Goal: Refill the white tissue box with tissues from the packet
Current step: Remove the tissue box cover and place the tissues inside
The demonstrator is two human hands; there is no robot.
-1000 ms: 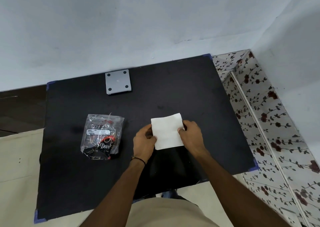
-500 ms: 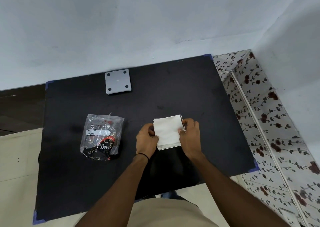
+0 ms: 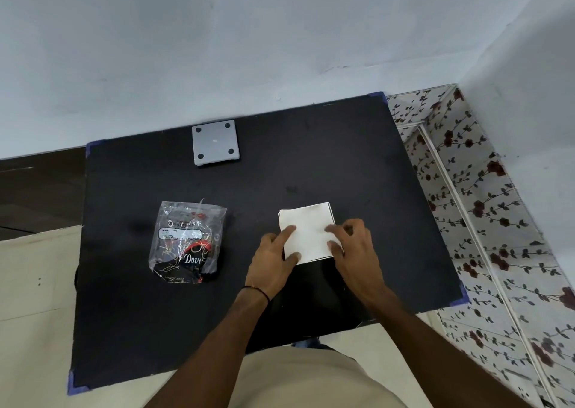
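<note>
Pressing flat on the white tissue stack (image 3: 307, 232), both hands' grips lie open; the packet (image 3: 186, 242) reads "Dove".

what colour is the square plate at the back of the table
Light grey, with four dark dots near its corners: the square plate shows clearly in the head view.

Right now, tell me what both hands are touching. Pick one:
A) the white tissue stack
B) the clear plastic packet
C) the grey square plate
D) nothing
A: the left hand and right hand rest fingers on the white tissue stack; the packet lies apart.
</note>
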